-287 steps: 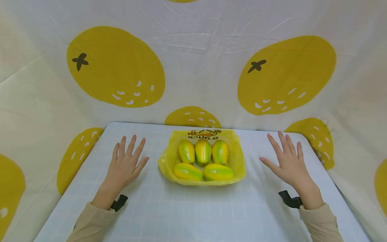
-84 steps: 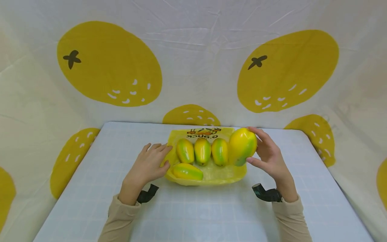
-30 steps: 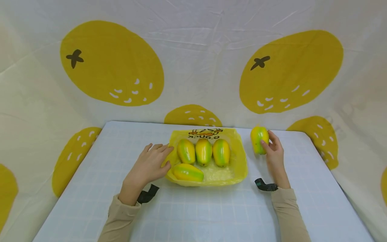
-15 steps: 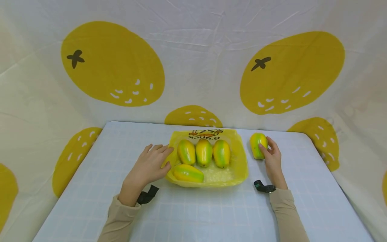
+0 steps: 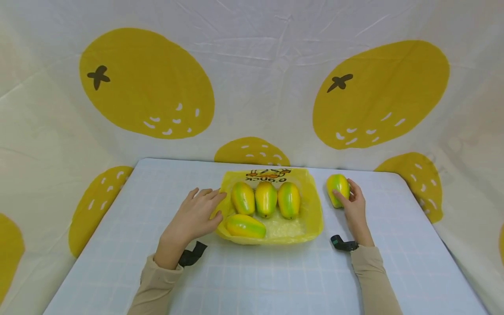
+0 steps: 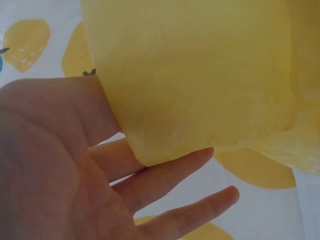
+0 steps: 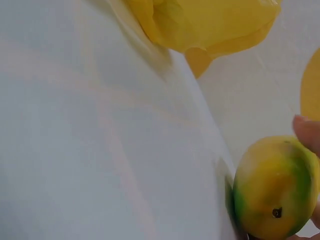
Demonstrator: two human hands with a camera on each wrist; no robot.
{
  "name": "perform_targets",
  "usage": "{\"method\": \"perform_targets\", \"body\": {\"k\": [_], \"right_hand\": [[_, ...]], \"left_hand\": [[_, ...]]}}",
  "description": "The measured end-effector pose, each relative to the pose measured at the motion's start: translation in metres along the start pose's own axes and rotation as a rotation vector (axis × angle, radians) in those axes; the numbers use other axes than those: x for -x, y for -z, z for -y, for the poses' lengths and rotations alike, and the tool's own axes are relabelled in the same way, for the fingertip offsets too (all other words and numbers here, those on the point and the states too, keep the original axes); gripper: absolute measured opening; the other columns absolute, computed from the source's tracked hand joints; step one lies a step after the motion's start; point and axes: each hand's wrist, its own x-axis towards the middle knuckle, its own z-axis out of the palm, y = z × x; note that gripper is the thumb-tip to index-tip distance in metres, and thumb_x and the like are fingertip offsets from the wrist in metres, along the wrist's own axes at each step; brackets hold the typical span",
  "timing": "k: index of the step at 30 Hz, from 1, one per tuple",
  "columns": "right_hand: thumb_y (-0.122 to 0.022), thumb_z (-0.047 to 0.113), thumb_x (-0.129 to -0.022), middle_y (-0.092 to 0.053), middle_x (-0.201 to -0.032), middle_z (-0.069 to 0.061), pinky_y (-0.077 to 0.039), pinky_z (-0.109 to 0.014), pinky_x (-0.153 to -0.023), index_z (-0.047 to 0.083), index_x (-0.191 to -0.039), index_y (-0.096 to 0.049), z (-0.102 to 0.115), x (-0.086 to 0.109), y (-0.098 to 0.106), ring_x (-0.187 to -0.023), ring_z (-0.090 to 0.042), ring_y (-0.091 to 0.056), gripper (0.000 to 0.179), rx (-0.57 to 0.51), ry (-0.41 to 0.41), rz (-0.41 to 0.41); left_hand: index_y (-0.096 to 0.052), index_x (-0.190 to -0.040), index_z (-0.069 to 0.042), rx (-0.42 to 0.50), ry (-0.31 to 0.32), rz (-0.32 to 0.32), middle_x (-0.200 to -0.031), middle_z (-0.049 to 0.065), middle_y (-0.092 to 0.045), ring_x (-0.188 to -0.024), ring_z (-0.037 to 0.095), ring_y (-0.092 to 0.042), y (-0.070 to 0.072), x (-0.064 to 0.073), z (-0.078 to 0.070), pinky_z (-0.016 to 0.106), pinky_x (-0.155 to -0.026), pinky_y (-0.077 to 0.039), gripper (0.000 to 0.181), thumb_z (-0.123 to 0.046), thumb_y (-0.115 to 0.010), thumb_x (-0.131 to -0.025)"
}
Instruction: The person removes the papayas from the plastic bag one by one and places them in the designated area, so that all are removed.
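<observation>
Count first: one fruit (image 5: 337,190) outside the yellow container (image 5: 271,239), four inside it. The outside one, yellow and green like its fellows, sits on the counter (image 5: 252,275) just to the right of the container; in the right wrist view it looks to be touching the counter's surface. We note the right hand (image 5: 355,209) around it, thumb on one side and fingers on the other, pinching the fruit (how firmly, we cannot tell).

Inside, three fruits stand side by side along the back: left one (image 5: 243,199), middle one (image 5: 265,200), right one (image 5: 289,200). A fourth, the crosswise fruit (image 5: 246,225), lies in front of the left two. Bare container floor shows at front right.

Left hand (image 5: 194,214) at the container's left edge, fingers spread and fairly straight. From the left wrist we see the thin yellow film of the wall covering part of some fingers, the little finger (image 6: 200,212) free of it. We take this as steadying, though no pressing can be confirmed.

Progress, as we judge it: unloading at an early stage. One fruit is out and down, or as good as down, with only its release outstanding; the four inside seem to be what is left, none of them being touched by either hand.
</observation>
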Motion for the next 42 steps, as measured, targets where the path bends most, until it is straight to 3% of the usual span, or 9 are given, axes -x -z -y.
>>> {"method": "perform_targets", "body": {"k": [6,25,36,42], "right_hand": [[-0.073,0.026,-0.090,-0.023,-0.161,-0.009,-0.032,-0.048,-0.114,0.024,-0.159,-0.021,-0.0032,-0.0007,-0.0005,-0.136,-0.030,-0.033,0.087,0.089,0.017,-0.032],[-0.076,0.026,-0.088,-0.021,-0.161,-0.012,-0.028,-0.051,-0.115,0.023,-0.160,-0.017,-0.0013,0.0019,-0.0008,-0.139,-0.033,-0.030,0.092,0.093,0.032,-0.037],[-0.072,0.023,-0.090,-0.029,-0.157,-0.012,-0.028,-0.049,-0.114,0.017,-0.157,-0.026,-0.0064,0.0001,-0.0019,-0.137,-0.031,-0.033,0.082,0.111,0.055,-0.037],[-0.074,0.023,-0.088,-0.032,-0.153,-0.015,-0.030,-0.050,-0.110,0.014,-0.154,-0.028,-0.0090,0.0001,-0.0028,-0.131,-0.032,-0.037,0.081,0.149,0.087,-0.099]], "left_hand": [[-0.063,-0.131,-0.006,0.005,0.000,0.005,-0.135,0.013,-0.060,-0.126,0.038,-0.052,-0.0001,-0.0005,-0.0003,0.064,-0.108,-0.031,0.043,-0.019,-0.062,-0.091],[-0.063,-0.131,-0.005,0.018,-0.001,0.013,-0.135,0.014,-0.061,-0.125,0.038,-0.052,0.0018,0.0010,-0.0013,0.064,-0.108,-0.032,0.042,-0.018,-0.062,-0.091],[-0.063,-0.131,-0.005,0.022,0.000,0.012,-0.135,0.014,-0.060,-0.125,0.038,-0.052,0.0025,0.0017,-0.0011,0.064,-0.108,-0.031,0.042,-0.018,-0.062,-0.091],[-0.063,-0.131,-0.006,0.027,0.004,0.010,-0.136,0.014,-0.060,-0.126,0.038,-0.052,0.0026,0.0014,-0.0008,0.064,-0.109,-0.031,0.041,-0.018,-0.061,-0.091]]}}
